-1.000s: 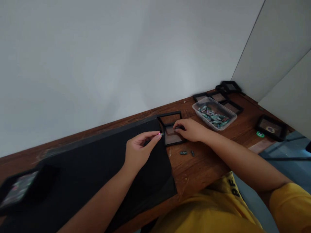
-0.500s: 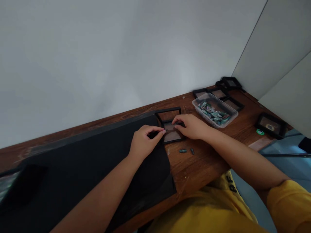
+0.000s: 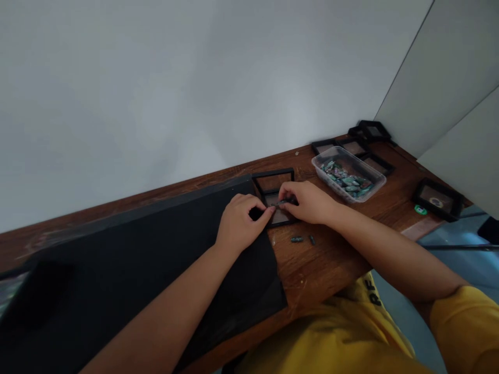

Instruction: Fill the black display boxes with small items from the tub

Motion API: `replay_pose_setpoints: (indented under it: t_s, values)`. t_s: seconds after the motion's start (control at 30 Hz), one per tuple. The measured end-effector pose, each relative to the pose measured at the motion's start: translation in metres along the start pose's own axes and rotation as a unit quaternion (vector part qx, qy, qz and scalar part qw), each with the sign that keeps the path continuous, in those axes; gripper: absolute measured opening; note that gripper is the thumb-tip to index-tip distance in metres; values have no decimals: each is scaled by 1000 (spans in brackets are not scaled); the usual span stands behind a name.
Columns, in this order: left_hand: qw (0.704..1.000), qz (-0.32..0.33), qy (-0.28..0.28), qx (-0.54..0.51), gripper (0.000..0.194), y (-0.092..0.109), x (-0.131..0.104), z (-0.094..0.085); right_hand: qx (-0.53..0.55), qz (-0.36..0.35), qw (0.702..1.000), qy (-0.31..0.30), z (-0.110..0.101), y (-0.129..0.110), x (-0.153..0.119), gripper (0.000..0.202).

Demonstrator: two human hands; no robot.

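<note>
My left hand (image 3: 242, 223) is closed in a pinch, its thumb and finger pressed together over the left part of a black frame-like case (image 3: 286, 222). Close beside it, my right hand (image 3: 307, 202) pinches a small dark, elongated piece (image 3: 279, 203). The left fingertips meet the near end of this piece; whether they grip it too, or something smaller, is hidden. The case stands open, its clear-windowed lid (image 3: 274, 172) raised at the back. In front of it, two small greenish pieces, one longer (image 3: 297, 239) and one shorter (image 3: 312, 240), lie on the wood.
A clear plastic tub (image 3: 376, 193) of shiny green pieces stands to the right, with several black cases (image 3: 352, 147) behind it. Another case (image 3: 438, 199) lies near the table's right end by a green sticker (image 3: 420, 210). A black mat (image 3: 148, 249) covers the left side.
My left hand has moved slightly right, bringing its fingertips up against those of my right hand. A dark elongated piece now shows between them. The camera view has shifted a little.
</note>
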State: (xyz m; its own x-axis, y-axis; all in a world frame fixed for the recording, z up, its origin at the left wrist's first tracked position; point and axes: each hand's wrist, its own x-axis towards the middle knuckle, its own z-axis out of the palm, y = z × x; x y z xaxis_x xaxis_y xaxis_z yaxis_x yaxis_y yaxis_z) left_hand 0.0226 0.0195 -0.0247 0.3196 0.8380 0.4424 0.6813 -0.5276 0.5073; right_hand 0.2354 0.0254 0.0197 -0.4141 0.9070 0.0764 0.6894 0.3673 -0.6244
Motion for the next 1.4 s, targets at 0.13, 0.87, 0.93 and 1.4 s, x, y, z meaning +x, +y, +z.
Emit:
replay_pose_setpoints:
  t_s: [0.13,0.87,0.93,1.4]
  values:
    - [999,21,24,-26,26,-1,-1,-3,-9,-17,1000,10,3,3,2,10]
    - [996,37,50,-71,18,9,-11,-17,95,-96,990,43,8,-7,-4,8]
    - [995,48,47,-80,20,9,-11,-17,104,-111,987,53,9,-9,-7,7]
    - [989,43,58,-129,16,5,-15,-14,115,-128,984,47,8,-11,-10,8]
